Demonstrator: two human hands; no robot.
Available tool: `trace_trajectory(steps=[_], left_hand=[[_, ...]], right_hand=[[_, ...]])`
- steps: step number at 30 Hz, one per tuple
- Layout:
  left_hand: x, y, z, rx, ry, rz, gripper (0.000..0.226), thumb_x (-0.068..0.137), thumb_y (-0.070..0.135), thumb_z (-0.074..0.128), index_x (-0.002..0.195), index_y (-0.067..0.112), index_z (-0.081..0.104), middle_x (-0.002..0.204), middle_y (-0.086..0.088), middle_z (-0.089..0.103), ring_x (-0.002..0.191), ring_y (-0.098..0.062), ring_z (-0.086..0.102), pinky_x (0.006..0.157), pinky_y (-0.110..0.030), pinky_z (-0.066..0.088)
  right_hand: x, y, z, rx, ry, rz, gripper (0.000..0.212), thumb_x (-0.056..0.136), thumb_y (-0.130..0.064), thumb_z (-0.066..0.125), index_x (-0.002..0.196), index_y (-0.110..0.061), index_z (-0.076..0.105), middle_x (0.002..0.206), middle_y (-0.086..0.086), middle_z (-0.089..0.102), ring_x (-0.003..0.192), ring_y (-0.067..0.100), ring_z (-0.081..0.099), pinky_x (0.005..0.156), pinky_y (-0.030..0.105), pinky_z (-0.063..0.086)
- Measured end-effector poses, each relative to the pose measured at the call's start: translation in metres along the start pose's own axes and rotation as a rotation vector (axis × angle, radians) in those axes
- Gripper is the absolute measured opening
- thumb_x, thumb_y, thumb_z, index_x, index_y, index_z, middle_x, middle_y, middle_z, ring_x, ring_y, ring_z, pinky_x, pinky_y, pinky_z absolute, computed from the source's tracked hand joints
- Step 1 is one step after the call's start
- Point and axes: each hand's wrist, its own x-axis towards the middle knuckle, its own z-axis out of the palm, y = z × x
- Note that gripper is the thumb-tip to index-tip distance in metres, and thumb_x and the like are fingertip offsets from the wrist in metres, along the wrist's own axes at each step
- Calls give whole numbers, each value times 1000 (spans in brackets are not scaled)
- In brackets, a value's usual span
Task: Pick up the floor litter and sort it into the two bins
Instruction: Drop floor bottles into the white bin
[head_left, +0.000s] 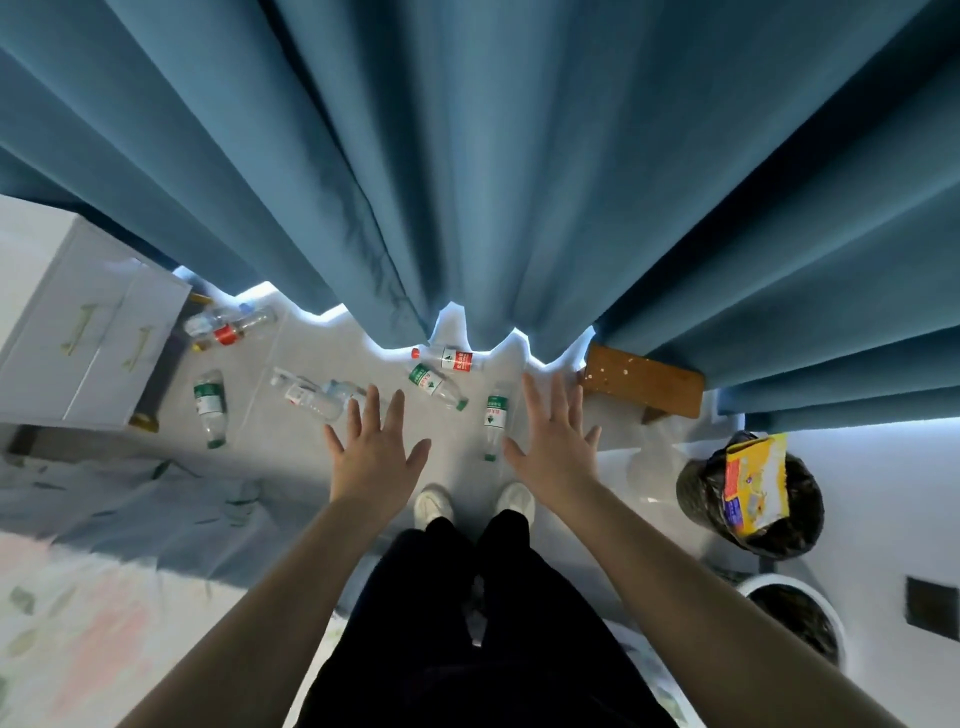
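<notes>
Left hand (371, 452) and right hand (550, 441) are hovering over the floor (447, 447), fingers spread, holding nothing.

Litter is lying ahead of the feet: a green-label bottle (495, 418) is showing just beside the right hand, a second green-label bottle (434, 383) and a red-label bottle (454, 359) are resting near the curtain (467, 182), and clear bottles (311, 395) are lying beyond the left hand. A black-lined bin (693, 493), already holding a yellow packet (756, 483), and a white-rimmed bin (763, 584) are standing to the right. The step appears to be choosing a first pickup. Recommended: start with the nearest bottle, grip it around the labelled middle because round bottles roll, take one per hand, and settle the bin before carrying. Bottles are probably going into the white-rimmed bin; this is unconfirmed.
</notes>
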Motion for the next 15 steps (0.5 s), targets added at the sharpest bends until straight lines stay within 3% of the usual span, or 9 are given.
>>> trace_trajectory(steps=[5, 8, 11, 15], left_hand=[[50, 6, 29, -62, -170, -46, 70, 96, 52, 34, 152, 26, 0, 160, -5, -7, 147, -27, -2, 115, -54, 4], [104, 5, 62, -172, -250, -67, 71, 95, 50, 38, 152, 24, 3, 160, -9, 1, 146, -29, 8, 116, -52, 15], [184, -5, 120, -322, -344, -136, 74, 94, 47, 45, 152, 23, 5, 159, -10, 9, 145, -30, 14, 114, -50, 23], [297, -25, 214, -310, -372, -188, 78, 92, 45, 49, 152, 22, 3, 157, -12, 15, 142, -34, 23, 109, -52, 31]], right_hand=[[66, 10, 31, -47, -122, 79, 83, 95, -45, 47, 150, -36, -14, 159, 1, -20, 146, 35, -12, 109, 67, 15], [114, 17, 71, -34, -143, 145, 84, 94, -44, 48, 149, -36, -15, 159, 3, -20, 146, 37, -9, 109, 68, 18], [174, 28, 129, -19, -156, 205, 88, 93, -46, 51, 149, -36, -17, 159, 4, -20, 146, 40, -8, 108, 69, 21], [256, 47, 234, 115, -158, 368, 94, 91, -46, 57, 149, -36, -17, 159, 4, -20, 146, 40, -5, 106, 69, 23]])
